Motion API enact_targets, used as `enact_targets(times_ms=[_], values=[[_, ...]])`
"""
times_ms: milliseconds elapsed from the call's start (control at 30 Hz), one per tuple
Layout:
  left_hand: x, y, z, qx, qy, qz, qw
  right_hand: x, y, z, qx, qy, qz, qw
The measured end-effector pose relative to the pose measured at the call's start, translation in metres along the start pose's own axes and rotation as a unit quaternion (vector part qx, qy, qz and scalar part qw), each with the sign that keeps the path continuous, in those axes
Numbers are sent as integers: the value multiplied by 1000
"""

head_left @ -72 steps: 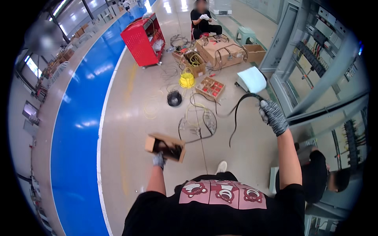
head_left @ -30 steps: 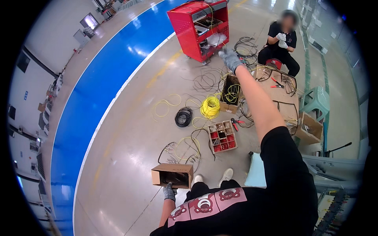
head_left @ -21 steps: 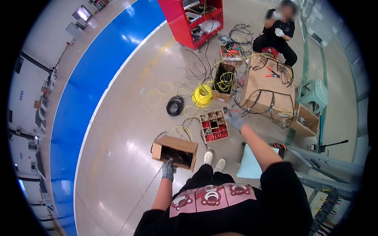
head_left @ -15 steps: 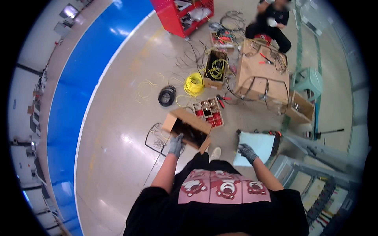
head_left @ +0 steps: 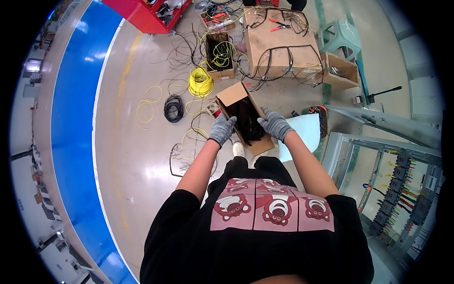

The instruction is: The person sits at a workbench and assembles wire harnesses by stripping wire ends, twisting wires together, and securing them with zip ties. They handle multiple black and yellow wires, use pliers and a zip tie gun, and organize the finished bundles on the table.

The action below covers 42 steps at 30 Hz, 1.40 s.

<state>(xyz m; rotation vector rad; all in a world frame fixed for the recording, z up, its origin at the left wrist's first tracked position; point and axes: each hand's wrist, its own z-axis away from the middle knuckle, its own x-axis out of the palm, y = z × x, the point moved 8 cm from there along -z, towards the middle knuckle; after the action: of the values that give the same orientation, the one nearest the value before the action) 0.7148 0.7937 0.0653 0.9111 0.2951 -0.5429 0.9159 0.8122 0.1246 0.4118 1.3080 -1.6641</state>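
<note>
L hand [head_left: 221,130]: grey-gloved, clamped on L side of the cardboard box [head_left: 230,94].
R hand [head_left: 275,125]: also grey-gloved, clamped on R side of same, box between my two hands.
Box posn: centre of frame, held tilted in front of me, end flaps folded out; dark contents [head_left: 246,118] inside, can't tell exactly what.
Tray: small compartment tray [head_left: 214,110] just above L hand in frame, mostly hidden by box.
Coils: yellow coil [head_left: 200,83] upper ctr, blk coil [head_left: 173,108] lower L of it, both on floor [head_left: 137,156].
Carton: open carton [head_left: 221,75] upper ctr, beside yellow coil, yellow + dk wire in it.
Bench: wide brown crate [head_left: 259,38] upper R of ctr, red-handled pliers [head_left: 280,25] on top.
Stool: pale green stool [head_left: 341,35], upper R.
Sheet: lt blue sheet [head_left: 305,130] R of ctr, near R hand.
Cabinet: grey metal cabinet [head_left: 333,151] lower R, w/ col of blk blocks [head_left: 393,197].
Cart: red cart [head_left: 142,16], upper L, cut off by frame edge.
</note>
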Motion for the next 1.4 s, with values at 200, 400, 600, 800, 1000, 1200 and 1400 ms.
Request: enact_targets(times_ms=[200, 400, 600, 800, 1000, 1200, 1400], values=[[-21, 54, 39, 98, 140, -3, 985, -5, 4, 11, 36, 26, 66, 997], [44, 124, 97, 250, 108, 181, 945, -32, 9, 14, 62, 0, 111, 992], [101, 85, 2, 26, 75, 380, 921, -49, -2, 23, 39, -10, 131, 991], [132, 87, -27, -69, 36, 573, 816, -52, -6, 37, 14, -34, 141, 989], [163, 111, 3, -120, -148, 615, 766, -70, 16, 33, 16, -24, 130, 991], [155, 120, 29, -42, -172, 583, 793, -64, 32, 23, 0, -43, 117, 992], [130, 101, 70, 21, -113, 566, 816, -15, 38, 16, -9, -84, 78, 993]])
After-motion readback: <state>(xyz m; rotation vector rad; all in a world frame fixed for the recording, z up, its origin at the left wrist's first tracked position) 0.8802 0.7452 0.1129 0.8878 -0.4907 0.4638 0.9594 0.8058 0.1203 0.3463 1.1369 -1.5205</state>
